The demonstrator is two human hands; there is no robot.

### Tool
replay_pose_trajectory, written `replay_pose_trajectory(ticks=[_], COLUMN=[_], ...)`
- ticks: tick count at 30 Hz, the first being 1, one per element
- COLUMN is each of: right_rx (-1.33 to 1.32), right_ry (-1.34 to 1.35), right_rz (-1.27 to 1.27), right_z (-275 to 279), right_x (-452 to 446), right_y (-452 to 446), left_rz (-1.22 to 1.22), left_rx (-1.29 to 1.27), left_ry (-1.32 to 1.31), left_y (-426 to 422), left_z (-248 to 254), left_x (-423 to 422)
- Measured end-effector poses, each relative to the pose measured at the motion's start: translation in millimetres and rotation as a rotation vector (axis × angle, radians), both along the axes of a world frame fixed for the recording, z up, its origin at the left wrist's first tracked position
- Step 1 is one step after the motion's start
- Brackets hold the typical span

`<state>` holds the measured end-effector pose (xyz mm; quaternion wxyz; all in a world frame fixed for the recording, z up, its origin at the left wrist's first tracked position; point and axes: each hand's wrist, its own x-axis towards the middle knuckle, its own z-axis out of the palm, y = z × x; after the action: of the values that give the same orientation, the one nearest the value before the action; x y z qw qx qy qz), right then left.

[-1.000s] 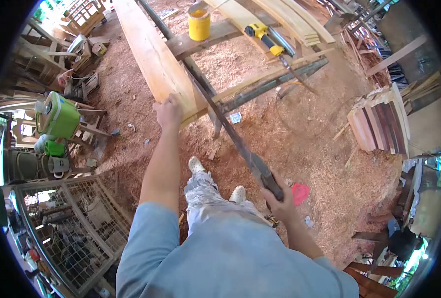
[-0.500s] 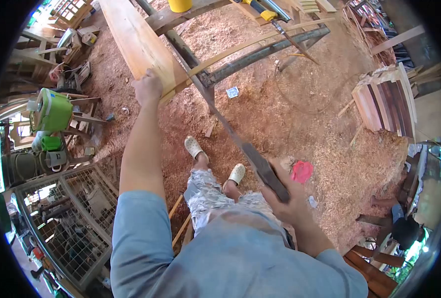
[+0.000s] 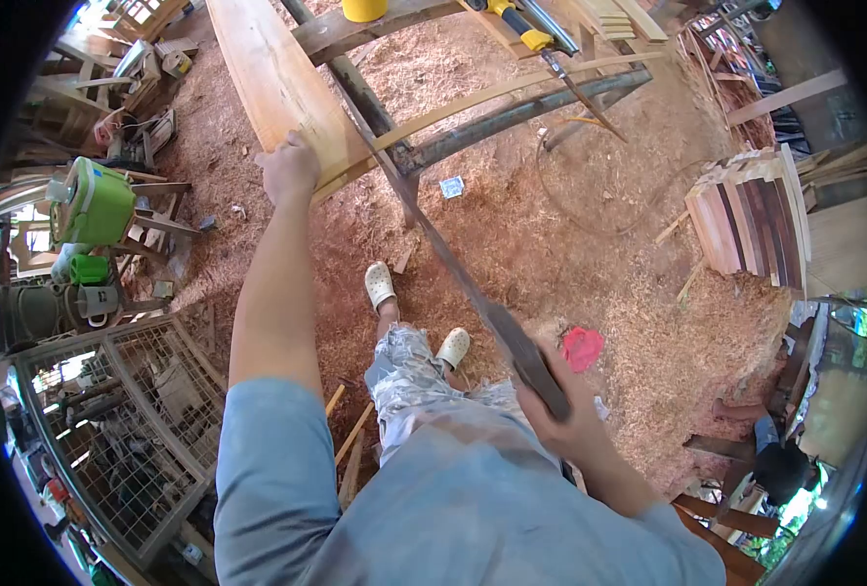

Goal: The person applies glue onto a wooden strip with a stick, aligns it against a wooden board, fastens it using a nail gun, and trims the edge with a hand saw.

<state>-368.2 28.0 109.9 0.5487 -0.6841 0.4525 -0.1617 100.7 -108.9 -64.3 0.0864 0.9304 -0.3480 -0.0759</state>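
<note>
A long pale wooden plank [image 3: 282, 73] lies over a metal frame at the top of the view. My left hand [image 3: 290, 171] is closed on the plank's near end at its left corner. In my right hand [image 3: 568, 415] is a handsaw [image 3: 523, 354], held by its dark handle with my fingers wrapped around it. Its narrow blade slants up and left and meets the right side of the plank near the end. The blade is seen almost edge-on, so its teeth cannot be made out.
A metal frame [image 3: 512, 125] carries a thin bent wood strip, a yellow container [image 3: 363, 9] and a yellow-black power tool [image 3: 526, 29]. Stacked boards [image 3: 746, 217] stand at right. At left are a green cooler [image 3: 100, 203] and a wire cage [image 3: 126, 410]. Shavings cover the ground.
The saw handle and my right hand have moved down, back toward my body. My left hand keeps its hold on the plank. The whole view has shifted slightly.
</note>
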Motion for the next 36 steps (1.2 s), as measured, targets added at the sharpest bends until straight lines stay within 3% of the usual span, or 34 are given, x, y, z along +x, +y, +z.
replay_pose_trajectory(ticks=[4,6,8,11,14,16,18,19,22,24,28,30,34,36], right_rx=[0.014,-0.116,-0.076,-0.034,-0.058,-0.106,0.018,-0.050,-0.053,-0.050,-0.011,0.051,0.023,-0.154], right_ry=[-0.086,-0.116,-0.171,0.019,0.116,0.003,-0.013,-0.081,-0.184,-0.154,0.084,0.051,-0.035,-0.155], right_rz=[0.005,-0.011,-0.077,0.021,0.065,0.013,0.000,-0.002,-0.010,-0.046,0.091,0.015,-0.018,-0.006], right_z=[-45.6,-44.7,-45.1,-7.1,11.7,-12.7,-32.5,-47.2,-42.4,-45.2,1.1,15.8,-26.0,-52.3], right_x=[106.9,120.7,94.1,6.3,-44.1,-20.2,45.3,77.9,112.4,83.5,-7.8,-18.5,69.9,106.2], right_y=[-73.6,-74.5,-52.5,-3.6,25.7,10.0,-34.7,-52.7,-69.1,-52.9,8.2,18.4,-44.7,-68.2], left_rz=[0.077,0.055,0.035,0.019,0.025,0.166,0.145,0.125,0.074,0.025,-0.053,0.043,0.128,0.061], left_rx=[-0.088,-0.072,-0.048,0.018,-0.057,-0.143,-0.129,-0.116,-0.101,-0.099,-0.004,-0.060,-0.126,-0.118], left_ry=[0.080,0.022,-0.015,-0.029,0.029,0.080,0.110,0.134,0.077,0.029,-0.013,0.036,0.084,0.053], left_y=[-0.7,-4.8,-9.9,-9.8,-0.9,-3.3,0.8,4.3,0.1,-0.4,-0.7,-2.0,-0.1,4.8], left_z=[-6.8,-28.8,-39.8,-50.7,-15.7,1.0,23.7,27.6,6.9,-2.6,2.1,3.0,11.2,16.6], left_x=[6.7,21.8,32.4,29.4,7.4,-2.2,-9.5,-14.6,1.1,5.8,3.4,-2.4,-4.9,-7.0])
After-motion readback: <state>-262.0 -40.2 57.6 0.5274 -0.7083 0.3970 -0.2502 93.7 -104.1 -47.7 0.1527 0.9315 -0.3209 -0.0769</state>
